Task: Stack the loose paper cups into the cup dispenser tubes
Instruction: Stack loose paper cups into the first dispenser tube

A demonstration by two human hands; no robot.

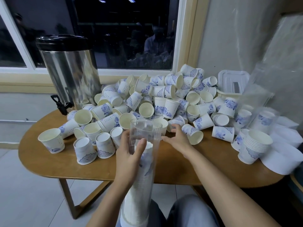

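Note:
A clear plastic dispenser tube (145,130) stands upright between my knees, filled with stacked white paper cups nearly to its upper part. My left hand (129,151) grips the tube near its top, thumb across the front. My right hand (176,139) hovers just right of the tube's mouth, fingers spread and relaxed, holding nothing, close to a cup lying on its side (193,134). A big heap of loose white cups with blue flower print (157,102) covers the wooden table (49,163).
A steel drinks urn (70,72) with a black tap stands at the table's back left. A short stack of cups (255,148) sits at the right, beside clear plastic sleeves (262,89) and a white lidded box (232,82). Window behind.

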